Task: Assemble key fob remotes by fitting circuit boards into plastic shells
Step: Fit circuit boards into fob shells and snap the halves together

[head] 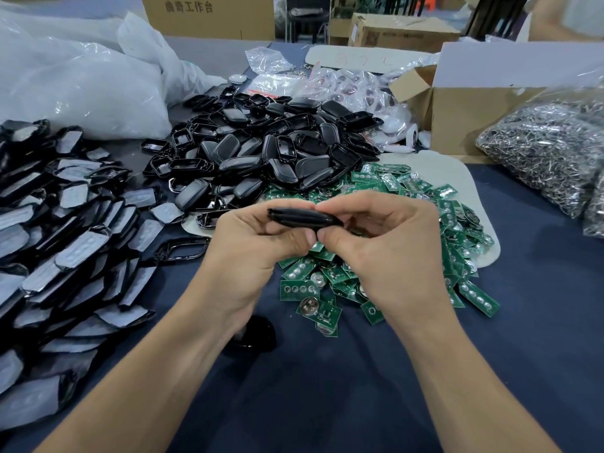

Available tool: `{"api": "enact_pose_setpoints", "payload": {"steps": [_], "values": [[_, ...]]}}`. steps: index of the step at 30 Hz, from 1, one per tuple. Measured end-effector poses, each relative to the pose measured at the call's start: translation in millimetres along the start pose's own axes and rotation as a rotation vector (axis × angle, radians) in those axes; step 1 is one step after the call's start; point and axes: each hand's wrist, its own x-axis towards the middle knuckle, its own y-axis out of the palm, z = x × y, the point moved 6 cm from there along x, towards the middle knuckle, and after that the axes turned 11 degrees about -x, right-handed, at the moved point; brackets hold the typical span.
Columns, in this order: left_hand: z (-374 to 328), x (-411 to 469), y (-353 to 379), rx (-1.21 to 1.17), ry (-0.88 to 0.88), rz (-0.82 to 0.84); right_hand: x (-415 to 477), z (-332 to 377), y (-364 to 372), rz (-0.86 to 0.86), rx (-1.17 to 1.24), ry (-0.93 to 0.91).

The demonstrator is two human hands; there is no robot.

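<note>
A black key fob shell (pixel 302 219) is held edge-on above the table, seen from its side. My left hand (pixel 251 243) grips its left half, fingers curled over the top and thumb beneath. My right hand (pixel 382 237) pinches its right end between fingers and thumb. A heap of green circuit boards (pixel 408 204) with round metal battery clips lies under and beyond my right hand. Behind the hands sits a pile of black plastic shells (pixel 271 148). Whether a board sits inside the held shell is hidden.
Rows of black fobs with grey button pads (pixel 65 243) fill the left side. A clear bag of metal rings (pixel 549 148) lies at the right, next to an open cardboard box (pixel 483 106). White plastic bags (pixel 72 80) lie at the back left. A dark object (pixel 258 335) sits under my left wrist.
</note>
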Motion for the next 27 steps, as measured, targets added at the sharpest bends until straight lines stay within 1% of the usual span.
{"api": "enact_pose_setpoints", "payload": {"steps": [4,7,10,13,17,19,21,23,25,27], "values": [[0.0,-0.2,1.5,-0.016,-0.014,0.008,-0.1,2.6,-0.5,-0.003,0.010,-0.006],[-2.9,-1.3,0.5,0.048,0.014,-0.027,-0.7,1.8,-2.0,-0.015,-0.019,0.003],[-16.0,-3.4,-3.4,0.270,0.175,-0.084,-1.6,-1.3,-4.4,-0.066,-0.140,0.003],[-26.4,-5.2,-0.6,0.439,0.308,-0.064,-3.4,-0.8,-3.6,-0.077,-0.222,-0.030],[-23.9,-4.7,1.5,0.497,0.301,-0.072,-3.6,0.1,-3.0,-0.071,-0.216,-0.051],[-22.4,-4.7,0.5,0.441,0.271,-0.084,-2.5,0.8,-3.3,-0.060,-0.187,-0.028],[-19.8,-4.0,-3.6,0.346,0.221,-0.103,-1.4,-2.8,-3.9,-0.061,-0.093,0.071],[-16.2,-3.0,-5.6,0.279,0.173,-0.107,-2.5,-13.6,-0.2,-0.046,0.156,0.264],[-11.7,-1.0,-5.3,0.190,0.124,-0.104,-5.8,-22.5,10.3,0.036,0.373,0.443],[-9.2,-0.2,-5.2,0.108,0.089,-0.121,-8.6,-24.6,19.7,0.149,0.426,0.525]]}}
